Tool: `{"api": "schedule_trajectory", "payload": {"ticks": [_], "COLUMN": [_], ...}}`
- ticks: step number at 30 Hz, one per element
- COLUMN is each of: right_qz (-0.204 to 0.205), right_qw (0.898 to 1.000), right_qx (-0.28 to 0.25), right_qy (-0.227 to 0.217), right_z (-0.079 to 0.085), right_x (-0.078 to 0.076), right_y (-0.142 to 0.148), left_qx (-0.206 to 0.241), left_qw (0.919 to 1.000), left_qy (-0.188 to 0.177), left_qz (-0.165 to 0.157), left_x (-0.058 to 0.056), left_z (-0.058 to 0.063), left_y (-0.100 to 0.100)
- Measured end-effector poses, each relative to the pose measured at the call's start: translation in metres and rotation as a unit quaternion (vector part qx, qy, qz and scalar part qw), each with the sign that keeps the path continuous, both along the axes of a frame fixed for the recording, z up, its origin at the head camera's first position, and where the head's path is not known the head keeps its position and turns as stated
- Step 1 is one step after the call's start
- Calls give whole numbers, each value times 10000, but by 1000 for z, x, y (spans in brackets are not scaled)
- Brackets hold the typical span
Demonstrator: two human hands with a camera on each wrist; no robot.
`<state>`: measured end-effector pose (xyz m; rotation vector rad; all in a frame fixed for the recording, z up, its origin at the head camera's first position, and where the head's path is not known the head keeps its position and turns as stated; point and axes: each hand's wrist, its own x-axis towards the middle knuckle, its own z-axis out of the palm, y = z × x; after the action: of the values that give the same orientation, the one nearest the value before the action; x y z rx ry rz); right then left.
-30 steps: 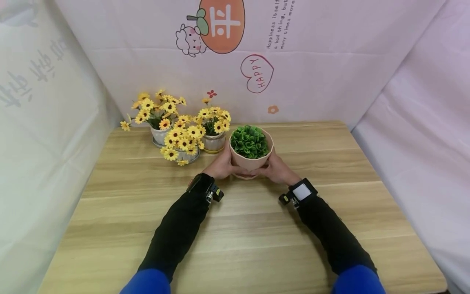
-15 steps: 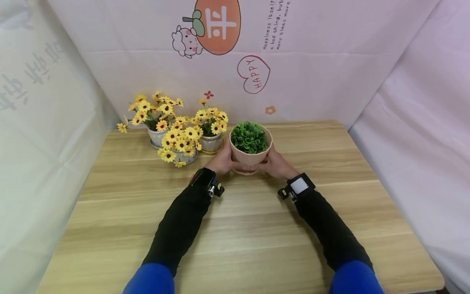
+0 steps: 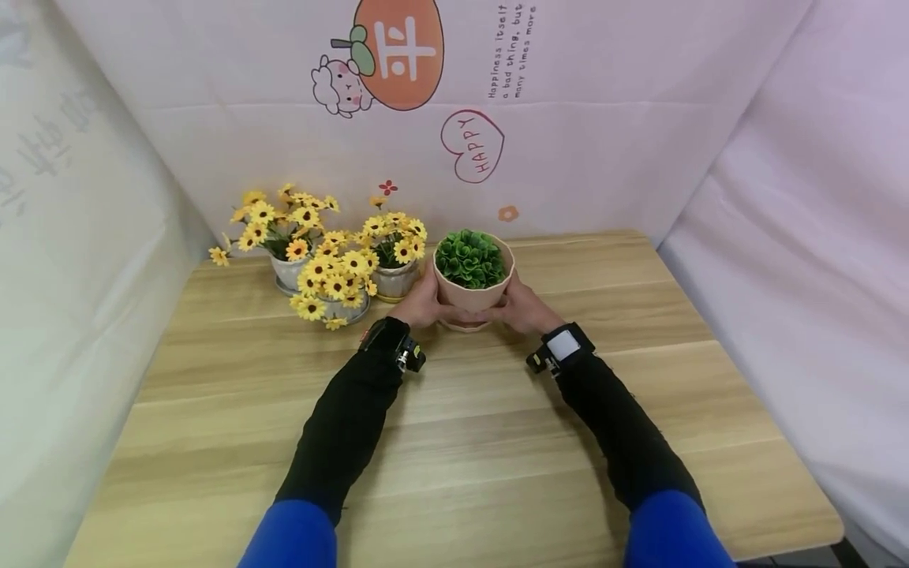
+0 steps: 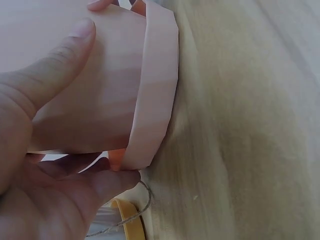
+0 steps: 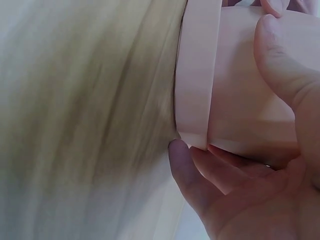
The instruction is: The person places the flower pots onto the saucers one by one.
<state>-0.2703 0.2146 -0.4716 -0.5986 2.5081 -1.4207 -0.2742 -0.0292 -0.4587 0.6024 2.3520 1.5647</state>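
A pale pink flowerpot [image 3: 472, 298] with a bushy green plant [image 3: 470, 260] in it stands upright near the table's back edge. Under it is a matching saucer [image 4: 154, 85], low against the wood in the left wrist view. From the left, my left hand [image 3: 420, 304] grips the pot, its thumb across the near wall and its fingers round the side. My right hand [image 3: 524, 306] holds the opposite side the same way, with one fingertip [image 5: 181, 150] down by the saucer [image 5: 197, 75]. The far fingers of both hands are partly hidden by the pot.
Left of the pink pot stand three grey pots of yellow daisies: a back-left one [image 3: 287, 272], a front one [image 3: 344, 308] and a right one [image 3: 394, 281] close beside my left hand. A white printed cloth [image 3: 568, 158] hangs behind the wooden table [image 3: 454, 442].
Both hands have moved the pink pot a little away from me, toward the back cloth, keeping their grip. The whole head view has shifted slightly. The daisy pots stay where they were.
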Motion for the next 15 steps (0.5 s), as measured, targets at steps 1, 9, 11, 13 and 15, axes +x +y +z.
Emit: {"api": "schedule_trajectory", "payload": {"ticks": [1, 9, 11, 13, 15], "right_qz": [-16, -34, -62, -69, -17], "right_qw": [10000, 9997, 9998, 9998, 9999], "right_qx": [62, 221, 179, 111, 16], "right_qy": [-38, -28, -84, -128, -111], "right_z": [1, 6, 7, 7, 6], "right_x": [-1, -12, -13, -13, -14], "right_y": [0, 1, 2, 3, 3], "left_qx": [-51, -193, -263, -304, -307], "left_qw": [10000, 9997, 9995, 9993, 9993], "left_qy": [9, -50, -104, -138, -122], "left_qz": [17, 136, 144, 156, 158], "left_x": [-1, -7, -8, -10, -12], "left_z": [0, 5, 5, 5, 4], "left_y": [-1, -1, 0, 2, 3]}}
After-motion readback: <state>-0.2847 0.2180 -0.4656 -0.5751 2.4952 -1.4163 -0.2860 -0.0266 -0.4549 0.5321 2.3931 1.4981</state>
